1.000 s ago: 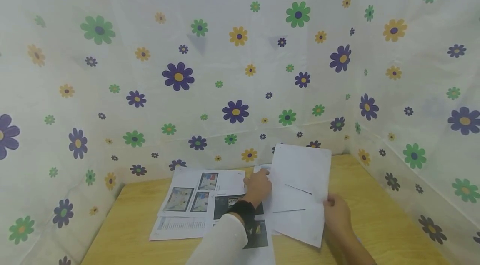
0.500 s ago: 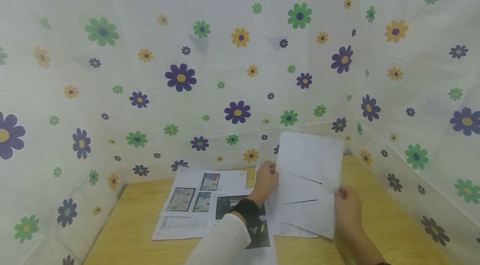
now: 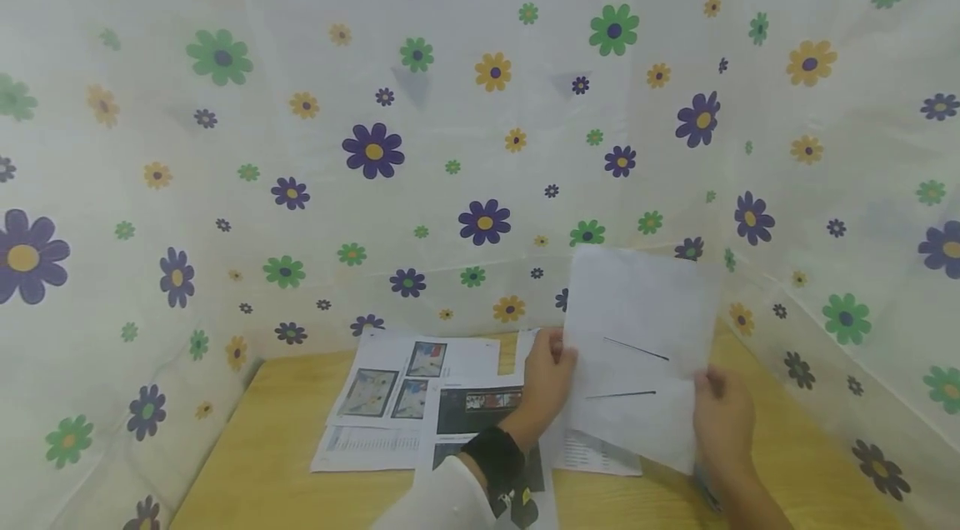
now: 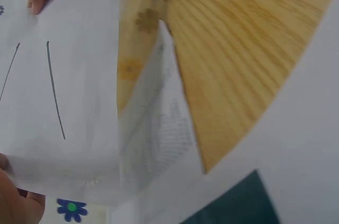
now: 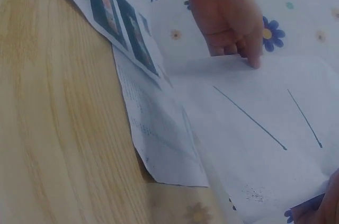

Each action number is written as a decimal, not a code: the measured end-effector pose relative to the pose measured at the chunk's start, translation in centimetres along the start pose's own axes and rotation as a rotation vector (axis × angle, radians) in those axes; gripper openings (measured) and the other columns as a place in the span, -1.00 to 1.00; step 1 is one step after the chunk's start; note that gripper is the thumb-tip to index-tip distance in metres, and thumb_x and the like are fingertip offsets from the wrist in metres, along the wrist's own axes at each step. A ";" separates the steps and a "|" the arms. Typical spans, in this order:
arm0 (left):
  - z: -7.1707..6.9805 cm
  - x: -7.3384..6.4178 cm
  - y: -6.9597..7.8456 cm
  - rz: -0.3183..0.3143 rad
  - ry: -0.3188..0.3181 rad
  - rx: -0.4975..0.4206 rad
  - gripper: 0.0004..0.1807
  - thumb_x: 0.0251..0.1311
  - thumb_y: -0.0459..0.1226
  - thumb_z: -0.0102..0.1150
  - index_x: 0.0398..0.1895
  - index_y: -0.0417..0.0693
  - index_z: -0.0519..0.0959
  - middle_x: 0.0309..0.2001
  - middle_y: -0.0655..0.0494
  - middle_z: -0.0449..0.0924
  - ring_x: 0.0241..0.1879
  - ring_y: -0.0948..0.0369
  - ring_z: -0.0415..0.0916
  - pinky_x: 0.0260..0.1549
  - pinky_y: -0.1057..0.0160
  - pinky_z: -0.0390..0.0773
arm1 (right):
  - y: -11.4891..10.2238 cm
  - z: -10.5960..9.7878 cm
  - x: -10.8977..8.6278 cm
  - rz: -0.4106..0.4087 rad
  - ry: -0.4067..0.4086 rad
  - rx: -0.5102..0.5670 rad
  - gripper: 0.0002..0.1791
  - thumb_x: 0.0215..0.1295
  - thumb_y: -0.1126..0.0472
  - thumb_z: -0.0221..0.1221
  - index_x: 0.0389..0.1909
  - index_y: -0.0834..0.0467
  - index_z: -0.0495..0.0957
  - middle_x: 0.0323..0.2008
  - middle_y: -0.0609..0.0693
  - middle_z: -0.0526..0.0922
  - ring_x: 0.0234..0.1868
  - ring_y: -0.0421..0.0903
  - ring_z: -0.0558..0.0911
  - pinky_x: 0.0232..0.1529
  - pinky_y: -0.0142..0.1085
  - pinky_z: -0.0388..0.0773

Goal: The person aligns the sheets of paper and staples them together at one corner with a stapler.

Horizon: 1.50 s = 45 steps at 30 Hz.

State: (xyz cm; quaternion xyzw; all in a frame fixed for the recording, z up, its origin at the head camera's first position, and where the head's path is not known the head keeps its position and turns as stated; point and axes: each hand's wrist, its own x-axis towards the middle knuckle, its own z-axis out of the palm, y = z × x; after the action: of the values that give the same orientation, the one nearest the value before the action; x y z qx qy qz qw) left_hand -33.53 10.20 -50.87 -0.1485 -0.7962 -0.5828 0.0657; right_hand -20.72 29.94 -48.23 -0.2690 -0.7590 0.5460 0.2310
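A white sheet of paper (image 3: 637, 305) with two dark slanted lines on it is held up, tilted, over the right part of the table. My left hand (image 3: 547, 376), with a black band on its wrist, pinches the sheet's left edge. At the right edge my right hand (image 3: 723, 417) grips it, thumb in front. In the left wrist view the lined face of the sheet (image 4: 85, 91) fills the left side, between both hands. Seen from the right wrist, the left fingers (image 5: 254, 54) bend over the paper's edge.
Printed sheets with pictures (image 3: 367, 392) lie spread on the wooden table (image 3: 262, 438) at left. A page with dark photos (image 3: 480, 413) overlaps them. A text sheet (image 3: 600, 455) lies beneath the raised paper. Near the right hand is a blue-grey object (image 3: 707, 490). Flowered curtains (image 3: 420, 205) surround the table.
My left hand has moved from the papers on the table to the raised sheet's left edge. The sheet has risen and shifted right, uncovering more of the text page below.
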 end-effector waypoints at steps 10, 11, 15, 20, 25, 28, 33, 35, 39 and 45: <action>-4.4 -0.3 2.6 0.025 0.035 -0.018 -0.70 0.43 -0.17 0.16 0.16 0.06 0.48 -0.10 0.20 0.63 -0.14 0.31 0.58 -0.11 0.25 0.60 | -2.4 1.0 -0.8 -0.042 -0.005 0.087 -0.49 0.63 0.08 -0.08 0.40 0.33 0.30 0.40 0.32 0.37 0.43 0.30 0.35 0.40 0.20 0.32; -4.9 -0.3 2.7 0.034 0.044 -0.016 -0.70 0.42 -0.16 0.16 0.16 0.05 0.50 -0.12 0.20 0.64 -0.16 0.31 0.59 -0.13 0.25 0.61 | -2.6 1.1 -0.9 -0.043 -0.006 0.091 -0.49 0.63 0.08 -0.08 0.39 0.33 0.31 0.40 0.32 0.38 0.42 0.29 0.36 0.39 0.20 0.33; -7.1 -1.0 3.1 0.052 0.082 -0.023 -0.71 0.40 -0.14 0.21 0.11 0.01 0.57 -0.19 0.19 0.69 -0.19 0.29 0.61 -0.15 0.24 0.61 | -3.6 1.7 -1.6 -0.054 -0.021 0.096 -0.51 0.62 0.10 -0.05 0.37 0.34 0.33 0.39 0.32 0.40 0.40 0.28 0.38 0.37 0.19 0.35; -9.7 -2.2 3.5 0.045 0.125 -0.036 -0.76 0.35 -0.15 0.28 0.02 0.03 0.63 -0.26 0.23 0.73 -0.23 0.29 0.62 -0.18 0.29 0.61 | -4.6 2.2 -2.7 -0.074 -0.076 0.099 -0.57 0.59 0.14 -0.01 0.29 0.33 0.41 0.29 0.28 0.50 0.26 0.16 0.48 0.22 -0.03 0.48; -11.7 -3.3 2.9 0.052 0.139 -0.020 -0.84 0.35 -0.16 0.29 -0.09 0.05 0.64 -0.30 0.20 0.72 -0.27 0.24 0.61 -0.23 0.28 0.59 | -5.1 3.0 -3.4 -0.082 -0.130 0.071 -0.63 0.57 0.14 0.03 0.21 0.27 0.48 0.19 0.20 0.58 0.15 0.02 0.51 0.01 -0.30 0.46; -12.7 -3.9 2.5 0.010 0.146 0.000 -0.83 0.34 -0.13 0.29 -0.09 0.07 0.64 -0.29 0.22 0.72 -0.22 0.25 0.61 -0.17 0.24 0.59 | -5.2 3.6 -3.7 -0.085 -0.170 0.062 -0.62 0.56 0.14 0.04 0.22 0.29 0.48 0.20 0.24 0.57 0.16 0.07 0.52 0.08 -0.21 0.48; -14.9 -5.1 2.4 -0.055 0.153 0.044 -0.82 0.33 -0.11 0.30 -0.07 0.09 0.63 -0.29 0.25 0.72 -0.20 0.25 0.61 -0.14 0.20 0.59 | -5.4 4.7 -4.5 -0.096 -0.239 0.031 -0.64 0.54 0.17 0.06 0.21 0.28 0.48 0.20 0.23 0.57 0.16 0.10 0.54 0.05 -0.25 0.54; -15.9 -5.8 2.6 -0.066 0.149 0.066 -0.82 0.33 -0.11 0.29 -0.07 0.08 0.63 -0.28 0.25 0.71 -0.20 0.24 0.61 -0.14 0.18 0.60 | -5.5 5.0 -4.9 -0.104 -0.274 0.016 -0.65 0.53 0.18 0.07 0.20 0.27 0.48 0.18 0.22 0.58 0.08 0.05 0.57 -0.05 -0.36 0.56; -17.9 -7.1 2.6 -0.080 0.136 0.085 -0.78 0.34 -0.12 0.28 -0.04 0.04 0.62 -0.22 0.21 0.73 -0.07 0.19 0.63 -0.02 0.11 0.64 | -5.4 5.9 -5.4 -0.122 -0.336 0.018 -0.66 0.51 0.20 0.10 0.18 0.28 0.50 0.13 0.23 0.61 -0.08 -0.05 0.59 -0.20 -0.40 0.59; -20.2 -8.9 1.4 -0.127 0.119 0.114 -0.74 0.35 -0.13 0.28 0.03 0.04 0.60 -0.22 0.22 0.73 -0.10 0.21 0.65 -0.04 0.17 0.64 | -5.3 7.4 -6.3 -0.113 -0.418 -0.002 -0.65 0.50 0.17 0.12 0.17 0.27 0.51 0.11 0.22 0.64 -0.06 -0.03 0.65 -0.20 -0.37 0.63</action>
State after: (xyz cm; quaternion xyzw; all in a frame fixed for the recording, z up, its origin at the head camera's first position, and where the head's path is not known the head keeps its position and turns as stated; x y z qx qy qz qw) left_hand -26.07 -9.98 -45.74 -0.0587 -0.8305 -0.5475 0.0841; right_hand -21.55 19.18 -45.70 -0.1073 -0.8048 0.5754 0.0987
